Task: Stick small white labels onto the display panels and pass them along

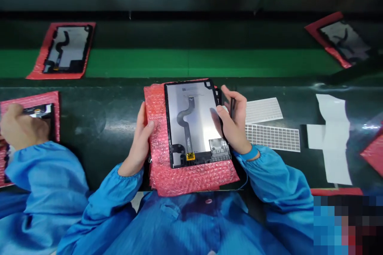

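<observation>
Left grip (138, 143) is spread against bubble wrap (194, 181) by the worktop's (98, 121) near edge; right grip (236, 129) closure cannot be told; panel (200, 123) could be slid by tugged wrap

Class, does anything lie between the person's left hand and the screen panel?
Yes: a strip of red bubble wrap lies between the left hand and the screen panel. The hand is at the wrap's left edge.

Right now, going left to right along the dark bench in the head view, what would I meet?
Co-worker's hand → wearer's left hand → screen panel → wearer's right hand → nearer gridded sheet → tall white sheet → red packet at the edge.
</observation>
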A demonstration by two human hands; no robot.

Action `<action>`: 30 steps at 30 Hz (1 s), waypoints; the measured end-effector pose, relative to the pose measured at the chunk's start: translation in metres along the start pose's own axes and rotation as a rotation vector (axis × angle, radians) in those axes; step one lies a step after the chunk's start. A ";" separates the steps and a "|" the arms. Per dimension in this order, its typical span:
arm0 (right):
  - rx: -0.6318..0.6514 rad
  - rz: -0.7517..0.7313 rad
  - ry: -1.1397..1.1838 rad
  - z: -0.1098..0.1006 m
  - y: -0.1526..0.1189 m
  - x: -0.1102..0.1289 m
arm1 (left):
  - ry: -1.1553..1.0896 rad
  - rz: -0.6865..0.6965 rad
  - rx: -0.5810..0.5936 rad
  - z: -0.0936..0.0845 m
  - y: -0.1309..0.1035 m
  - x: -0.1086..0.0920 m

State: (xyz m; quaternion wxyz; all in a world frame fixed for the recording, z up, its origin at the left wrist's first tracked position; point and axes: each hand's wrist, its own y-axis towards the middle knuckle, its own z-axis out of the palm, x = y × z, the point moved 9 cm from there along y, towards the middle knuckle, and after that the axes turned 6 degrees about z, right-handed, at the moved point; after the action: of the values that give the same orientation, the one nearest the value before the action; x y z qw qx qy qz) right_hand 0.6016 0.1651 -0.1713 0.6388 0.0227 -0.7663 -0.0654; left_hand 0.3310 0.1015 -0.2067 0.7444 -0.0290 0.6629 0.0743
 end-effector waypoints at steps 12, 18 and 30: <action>0.156 0.160 0.133 0.020 -0.020 -0.022 | 0.060 -0.071 0.183 0.025 -0.028 0.011; 0.163 0.118 0.132 0.016 -0.008 -0.017 | -0.065 0.091 -0.120 -0.006 0.031 0.000; 0.157 0.095 0.077 0.033 -0.013 -0.019 | -0.097 -0.037 -0.038 0.025 0.078 0.007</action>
State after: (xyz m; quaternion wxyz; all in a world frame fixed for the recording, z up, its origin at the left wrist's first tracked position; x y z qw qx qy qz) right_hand 0.5724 0.1572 -0.1974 0.6665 0.0386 -0.7441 0.0263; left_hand 0.3450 0.1824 -0.2064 0.7763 -0.0518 0.6238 0.0747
